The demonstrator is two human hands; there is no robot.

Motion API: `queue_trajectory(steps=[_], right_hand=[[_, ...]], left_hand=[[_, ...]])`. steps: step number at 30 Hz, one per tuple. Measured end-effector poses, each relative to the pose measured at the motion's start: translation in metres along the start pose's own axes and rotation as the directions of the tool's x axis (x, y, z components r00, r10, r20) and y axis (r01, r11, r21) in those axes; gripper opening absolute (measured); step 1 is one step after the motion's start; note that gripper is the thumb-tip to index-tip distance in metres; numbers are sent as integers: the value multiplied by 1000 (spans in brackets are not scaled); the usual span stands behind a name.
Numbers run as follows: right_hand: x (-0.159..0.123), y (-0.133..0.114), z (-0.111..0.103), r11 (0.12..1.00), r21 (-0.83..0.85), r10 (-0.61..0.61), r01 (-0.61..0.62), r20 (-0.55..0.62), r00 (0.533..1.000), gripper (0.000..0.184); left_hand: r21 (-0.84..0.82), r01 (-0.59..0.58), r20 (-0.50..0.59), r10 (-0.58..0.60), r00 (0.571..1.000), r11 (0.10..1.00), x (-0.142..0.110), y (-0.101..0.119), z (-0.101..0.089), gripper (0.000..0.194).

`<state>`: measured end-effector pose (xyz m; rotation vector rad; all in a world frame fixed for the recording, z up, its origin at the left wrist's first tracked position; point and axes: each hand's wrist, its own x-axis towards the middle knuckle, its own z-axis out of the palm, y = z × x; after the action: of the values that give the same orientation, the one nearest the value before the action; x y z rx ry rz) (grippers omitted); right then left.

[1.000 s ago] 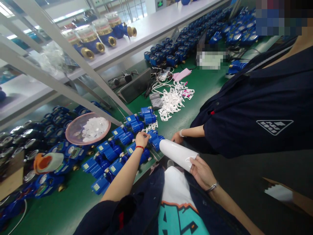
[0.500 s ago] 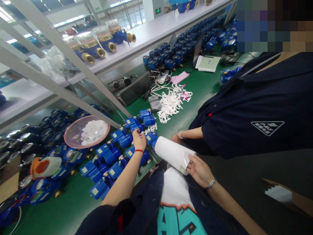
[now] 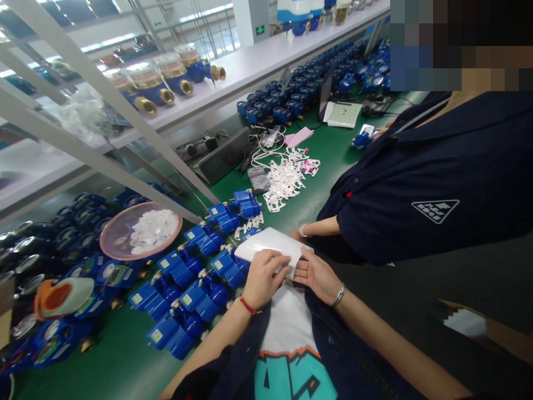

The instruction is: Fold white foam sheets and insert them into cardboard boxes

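Note:
Both my hands hold a flattened white plastic sheet [image 3: 270,243] over the near edge of the green bench mat [image 3: 119,355]. My left hand [image 3: 264,278], with a red cord at its wrist, lies on top of the sheet. My right hand [image 3: 316,275], with a silver bracelet, grips the sheet's near edge. Blue water meters [image 3: 200,241] lie in rows just left of my left hand. A co-worker's hand [image 3: 297,234] rests by the sheet's far corner.
A co-worker in a navy jacket [image 3: 420,189] stands to my right. A pink-rimmed bowl [image 3: 114,236] holds white caps. Punched white scraps [image 3: 285,180], cables and several more meters cover the mat beyond. Shelf posts [image 3: 125,133] slant across the upper left.
The white roll has been pressed flat. My left hand has left the meters and come onto the sheet, and my right hand has shifted along it. The view has tilted slightly.

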<state>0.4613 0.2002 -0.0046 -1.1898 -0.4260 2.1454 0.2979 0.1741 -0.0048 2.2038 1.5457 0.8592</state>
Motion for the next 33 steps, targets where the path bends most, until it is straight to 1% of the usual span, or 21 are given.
queue_trajectory(steps=[3, 7, 9, 10, 11, 12, 13, 14, 15, 16, 18, 19, 20, 22, 23, 25, 27, 29, 31, 33], right_hand=[[-1, 5, 2, 995, -76, -63, 63, 0, 998, 25], [0, 6, 1, 1000, -12, -10, 10, -17, 1000, 20], [3, 6, 0, 1000, 21, 16, -16, -26, 1000, 20], [5, 5, 0, 999, 31, 17, -16, -36, 999, 20], [7, 4, -1, 999, 34, 7, -6, -50, 999, 21], [9, 3, -1, 999, 30, -10, 12, -71, 997, 22], [11, 2, -1, 999, 18, -31, 33, -93, 995, 24], [13, 2, -2, 999, 3, -49, 49, -114, 992, 26], [14, 1, -3, 998, -13, -63, 61, -130, 990, 27], [16, 1, -3, 997, -30, -71, 68, -138, 988, 29], [18, 1, -5, 995, -60, -90, 82, -155, 984, 33], [18, 2, -6, 993, -71, -100, 89, -167, 981, 35], [17, 2, -6, 992, -80, -107, 94, -180, 978, 37], [15, 3, -8, 993, -82, -101, 86, -197, 975, 39], [14, 3, -8, 994, -77, -93, 79, -197, 976, 40], [10, 2, -10, 996, -61, -72, 61, -196, 978, 40], [8, 2, -11, 998, -39, -49, 41, -211, 976, 41], [7, 2, -13, 999, -20, -37, 33, -241, 970, 41], [8, 4, -13, 999, -12, -45, 43, -274, 961, 41], [8, 6, -11, 999, -6, -53, 54, -307, 950, 40]], left_hand=[[14, 0, -18, 0, 1000, 1000, -1, -2, 0, 14], [4, -95, -2, 95, 995, 995, -5, 3, 1, 13], [-63, -124, 10, 124, 992, 990, -5, 6, 0, 12], [-131, -102, 2, 103, 995, 986, -3, 7, -1, 11], [-219, -52, -20, 49, 999, 974, 1, 4, -4, 9], [-318, 17, -52, -36, 998, 948, 7, -1, -8, 8], [-413, 97, -95, -149, 984, 906, 15, -12, -14, 9], [-486, 173, -141, -272, 952, 856, 27, -27, -21, 12], [-530, 238, -187, -386, 903, 814, 41, -46, -28, 16], [-544, 292, -242, -480, 843, 787, 56, -70, -37, 20], [-486, 399, -317, -583, 748, 777, 89, -124, -52, 27], [-461, 434, -334, -604, 723, 774, 105, -151, -58, 29], [-437, 464, -335, -618, 711, 771, 120, -178, -61, 31], [-388, 517, -306, -636, 709, 763, 144, -224, -63, 31], [-359, 544, -278, -643, 713, 759, 153, -242, -61, 29], [-290, 597, -209, -658, 723, 748, 165, -271, -53, 26], [-213, 642, -131, -673, 728, 736, 172, -290, -43, 23], [-138, 674, -51, -685, 727, 726, 177, -304, -34, 23], [-68, 690, 17, -691, 723, 720, 180, -313, -27, 24], [-4, 697, 62, -696, 716, 717, 183, -318, -23, 26]])
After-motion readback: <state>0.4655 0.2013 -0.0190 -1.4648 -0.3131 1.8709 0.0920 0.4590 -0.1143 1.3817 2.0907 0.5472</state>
